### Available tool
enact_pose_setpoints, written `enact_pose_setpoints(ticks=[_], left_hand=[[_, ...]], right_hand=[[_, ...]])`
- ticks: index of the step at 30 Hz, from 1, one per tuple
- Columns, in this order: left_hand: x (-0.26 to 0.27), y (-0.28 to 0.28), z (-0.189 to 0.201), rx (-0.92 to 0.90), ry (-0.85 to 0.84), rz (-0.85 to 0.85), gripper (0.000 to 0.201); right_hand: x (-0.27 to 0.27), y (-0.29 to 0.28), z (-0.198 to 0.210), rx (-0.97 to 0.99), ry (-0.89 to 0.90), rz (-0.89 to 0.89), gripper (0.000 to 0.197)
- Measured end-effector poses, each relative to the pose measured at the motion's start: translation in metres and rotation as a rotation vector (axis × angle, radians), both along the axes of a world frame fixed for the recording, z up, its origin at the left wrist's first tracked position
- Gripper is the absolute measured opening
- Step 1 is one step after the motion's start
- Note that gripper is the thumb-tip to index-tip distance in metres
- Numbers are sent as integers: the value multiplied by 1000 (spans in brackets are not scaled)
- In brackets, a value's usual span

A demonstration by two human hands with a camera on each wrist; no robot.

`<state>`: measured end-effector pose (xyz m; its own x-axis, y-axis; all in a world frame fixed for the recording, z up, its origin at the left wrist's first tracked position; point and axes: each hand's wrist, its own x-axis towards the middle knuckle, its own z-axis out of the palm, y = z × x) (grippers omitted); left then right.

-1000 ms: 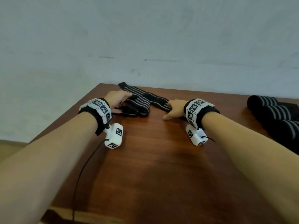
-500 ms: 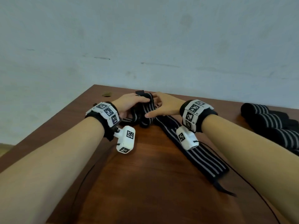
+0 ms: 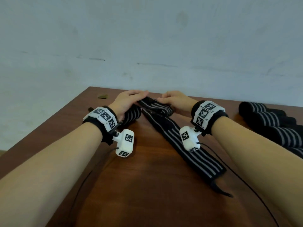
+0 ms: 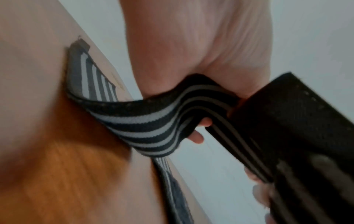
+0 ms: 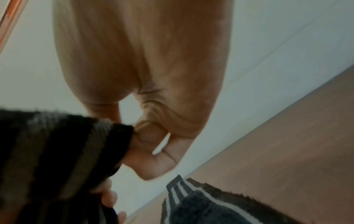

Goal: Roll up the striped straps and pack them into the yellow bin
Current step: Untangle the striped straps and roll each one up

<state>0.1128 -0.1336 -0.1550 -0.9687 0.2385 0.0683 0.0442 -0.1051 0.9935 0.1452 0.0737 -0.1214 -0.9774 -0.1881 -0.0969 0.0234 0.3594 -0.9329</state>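
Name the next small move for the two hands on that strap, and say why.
Probably start turning the held end over onto itself toward the body. Both the left hand and right hand grip the far end of the striped strap, which is bunched and folded, while the rest trails flat and unrolled across the table. Rolled straps already lie at the right.

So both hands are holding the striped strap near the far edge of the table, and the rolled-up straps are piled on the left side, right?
Not quite: the rolled straps lie on the right side of the table, as the head view shows. Both the left hand and right hand do hold the striped strap.
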Motion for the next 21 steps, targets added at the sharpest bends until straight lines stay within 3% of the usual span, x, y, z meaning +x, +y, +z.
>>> enact_pose_setpoints(ticks=[2, 5, 8, 10, 12, 14, 17, 21], left_hand=[[-3, 4, -3, 58, -12, 55, 34], [-3, 12, -1, 92, -6, 85, 22], [-3, 17, 1, 89, 8, 119, 22], [-7, 15, -1, 123, -3, 151, 27], [-10, 13, -3, 165, -35, 176, 30], [-9, 13, -6, 185, -81, 156, 31], [-9, 13, -9, 171, -142, 211, 36], [-11, -2, -6, 151, -192, 281, 35]], right_hand=[[4, 1, 4, -60, -52, 35, 9], [8, 8, 4, -93, -108, 55, 35], [11, 17, 8, -162, -167, 137, 36], [13, 22, 9, -289, -155, 177, 59], [13, 22, 7, -545, -115, 119, 88], [11, 16, 4, -649, -13, 35, 86], [15, 3, 4, -514, 110, -61, 70], [22, 3, -4, -298, 64, 5, 65]])
